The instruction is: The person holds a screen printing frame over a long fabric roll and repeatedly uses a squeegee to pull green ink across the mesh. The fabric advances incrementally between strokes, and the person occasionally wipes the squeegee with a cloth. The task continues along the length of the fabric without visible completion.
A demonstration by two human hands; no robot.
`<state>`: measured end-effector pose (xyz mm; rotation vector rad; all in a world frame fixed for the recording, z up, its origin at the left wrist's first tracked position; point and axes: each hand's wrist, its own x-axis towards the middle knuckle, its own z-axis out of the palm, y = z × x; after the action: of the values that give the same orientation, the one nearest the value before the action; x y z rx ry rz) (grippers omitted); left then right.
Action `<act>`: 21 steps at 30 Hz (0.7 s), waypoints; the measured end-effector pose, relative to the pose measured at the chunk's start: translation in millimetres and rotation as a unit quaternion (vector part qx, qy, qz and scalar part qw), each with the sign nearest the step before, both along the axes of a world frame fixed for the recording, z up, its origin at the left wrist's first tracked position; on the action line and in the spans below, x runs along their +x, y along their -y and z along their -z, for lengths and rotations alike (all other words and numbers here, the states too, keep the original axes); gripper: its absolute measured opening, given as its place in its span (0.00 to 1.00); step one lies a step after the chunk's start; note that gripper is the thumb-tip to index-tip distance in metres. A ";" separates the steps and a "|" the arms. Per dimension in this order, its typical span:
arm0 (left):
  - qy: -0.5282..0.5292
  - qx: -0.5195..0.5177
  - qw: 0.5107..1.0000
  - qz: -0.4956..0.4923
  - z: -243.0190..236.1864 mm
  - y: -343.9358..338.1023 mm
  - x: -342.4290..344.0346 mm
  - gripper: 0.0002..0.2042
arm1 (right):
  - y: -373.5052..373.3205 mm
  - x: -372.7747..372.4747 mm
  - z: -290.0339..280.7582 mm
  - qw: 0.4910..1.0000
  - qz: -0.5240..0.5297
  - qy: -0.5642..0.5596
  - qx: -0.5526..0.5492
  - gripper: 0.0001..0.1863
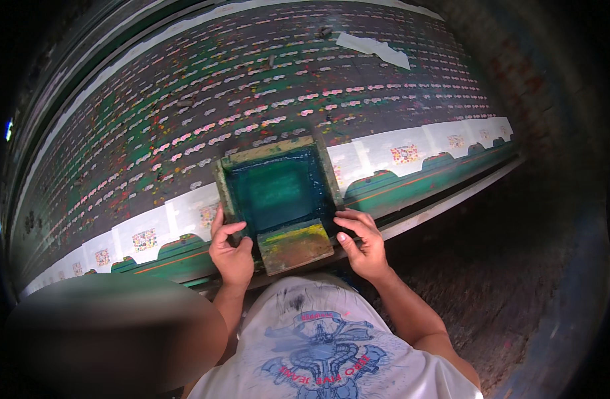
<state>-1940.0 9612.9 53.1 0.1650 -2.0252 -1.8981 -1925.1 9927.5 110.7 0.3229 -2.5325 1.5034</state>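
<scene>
A small wooden-sided screen printing frame (pixel 268 152) is in front of me at the table's near edge, over the row of white pieces. Dark green mesh (pixel 273 189) spans its inside, with wet-looking dark blue-green ink along the inner walls. At its near end sits a wooden board (pixel 296 249) stained yellow and brown. My left hand (pixel 232 251) holds the frame's left side near the close corner, fingers curled with the thumb toward the board. On the opposite side, my right hand (pixel 362 245) grips the near right corner, thumb and fingers bent around it.
A long printing table (pixel 252 93) stretches left and right, covered with rows of small pale marks and paint specks. White pieces (pixel 411 151) with colourful prints line its near side. A loose white scrap (pixel 375 50) lies farther back. Dark floor (pixel 444 259) shows at right.
</scene>
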 end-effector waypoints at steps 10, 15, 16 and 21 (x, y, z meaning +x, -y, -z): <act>0.041 0.106 0.993 0.019 1.1 -102.5 -19.4 0.22 | -114.7 -22.8 3.8 0.999 -0.033 -0.005 -0.024 0.15; 0.065 0.105 0.992 0.009 1.7 -104.9 -19.0 0.24 | -125.9 -26.6 1.1 0.998 -0.052 -0.011 -0.022 0.16; 0.068 0.116 0.991 0.009 -0.3 -105.9 -20.0 0.24 | -126.5 -26.9 0.8 0.998 -0.054 -0.016 -0.019 0.17; 0.086 0.121 0.989 0.004 -1.6 -110.4 -20.4 0.23 | -117.7 -25.6 -11.7 0.990 -0.082 -0.100 0.057 0.19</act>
<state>-1960.5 9723.3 54.7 0.3974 -1.8942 -2.1982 -1950.6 10045.2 122.3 0.6796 -2.4851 1.3063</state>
